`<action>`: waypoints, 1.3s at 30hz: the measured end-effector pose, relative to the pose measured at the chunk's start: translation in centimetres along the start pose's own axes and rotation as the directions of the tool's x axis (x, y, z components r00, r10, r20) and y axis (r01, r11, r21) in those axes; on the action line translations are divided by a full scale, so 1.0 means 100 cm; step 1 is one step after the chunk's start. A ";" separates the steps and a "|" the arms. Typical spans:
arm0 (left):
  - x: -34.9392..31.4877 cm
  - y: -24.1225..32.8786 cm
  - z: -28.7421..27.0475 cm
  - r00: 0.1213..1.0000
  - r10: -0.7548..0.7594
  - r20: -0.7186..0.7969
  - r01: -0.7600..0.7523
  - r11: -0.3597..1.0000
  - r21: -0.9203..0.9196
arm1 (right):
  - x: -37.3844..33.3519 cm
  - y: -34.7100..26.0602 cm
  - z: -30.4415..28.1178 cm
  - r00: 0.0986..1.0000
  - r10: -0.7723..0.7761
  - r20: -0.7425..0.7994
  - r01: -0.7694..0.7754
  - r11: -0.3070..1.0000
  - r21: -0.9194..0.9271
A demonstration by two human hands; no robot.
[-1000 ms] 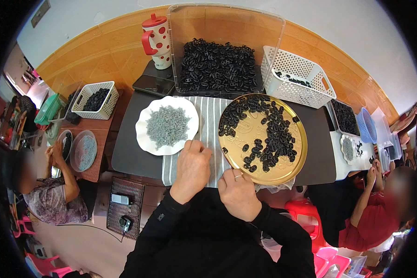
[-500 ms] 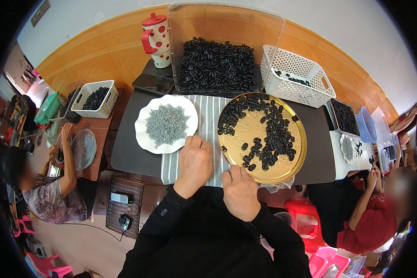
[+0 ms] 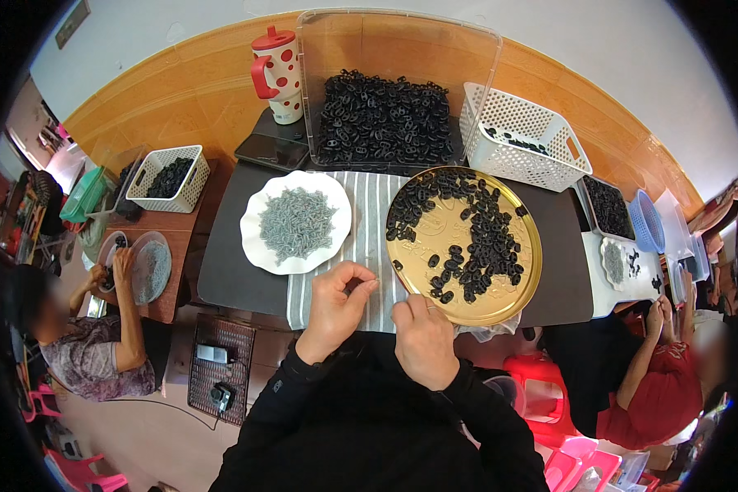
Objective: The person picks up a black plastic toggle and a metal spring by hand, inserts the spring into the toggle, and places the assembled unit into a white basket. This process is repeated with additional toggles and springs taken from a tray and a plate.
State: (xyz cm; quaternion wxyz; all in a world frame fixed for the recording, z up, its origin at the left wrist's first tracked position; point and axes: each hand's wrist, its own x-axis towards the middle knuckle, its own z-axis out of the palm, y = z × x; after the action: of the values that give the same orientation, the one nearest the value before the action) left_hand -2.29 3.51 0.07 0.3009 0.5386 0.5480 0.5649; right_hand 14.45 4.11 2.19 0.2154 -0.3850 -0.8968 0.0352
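Note:
Over the striped cloth (image 3: 369, 213), my left hand (image 3: 334, 305) has its thumb and forefinger pinched together. What they hold, if anything, is too small to name. My right hand (image 3: 425, 344) is closed at the near left rim of a round gold tray (image 3: 494, 305), its fingertips curled under and anything in them hidden. Small black oval pieces with holes (image 3: 488, 238) are scattered over the tray. Just beyond my left hand, a white scalloped plate (image 3: 251, 225) carries a heap of small grey screw-like pieces (image 3: 297, 223).
Behind stands a clear bin (image 3: 496, 49) heaped with black pieces, beside a white perforated basket (image 3: 500, 156). A spotted tumbler (image 3: 285, 78) and a phone (image 3: 272, 151) are at back left. Other people work at the left (image 3: 98, 353) and right (image 3: 656, 385).
My left hand has drawn back from the plate's near edge toward me and turned, so its thumb-and-forefinger pinch shows. My right hand stays almost in place by the tray.

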 end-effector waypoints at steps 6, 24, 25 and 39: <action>-0.012 0.012 0.003 1.000 -0.002 -0.016 -0.001 0.982 -0.191 | 0.005 0.009 -0.006 0.976 0.201 -0.086 -0.090 0.728 0.680; -0.017 0.027 -0.003 0.998 0.013 0.065 -0.003 0.987 -0.162 | 0.016 0.016 -0.011 0.991 0.040 -0.129 0.058 0.736 0.674; -0.017 0.028 -0.003 0.997 0.019 0.079 -0.007 0.989 -0.150 | 0.016 0.016 -0.011 0.991 0.041 -0.129 0.057 0.737 0.674; -0.020 0.027 -0.004 0.971 -0.137 0.198 0.197 0.923 -0.329 | 0.015 0.009 -0.008 0.976 0.008 -0.220 0.119 0.820 0.559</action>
State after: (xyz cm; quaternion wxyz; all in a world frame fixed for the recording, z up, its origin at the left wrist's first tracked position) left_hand -1.54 0.95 2.14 0.4842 0.4748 0.4560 0.5763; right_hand 14.50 5.69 3.25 0.4156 -0.2781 -0.8280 0.2535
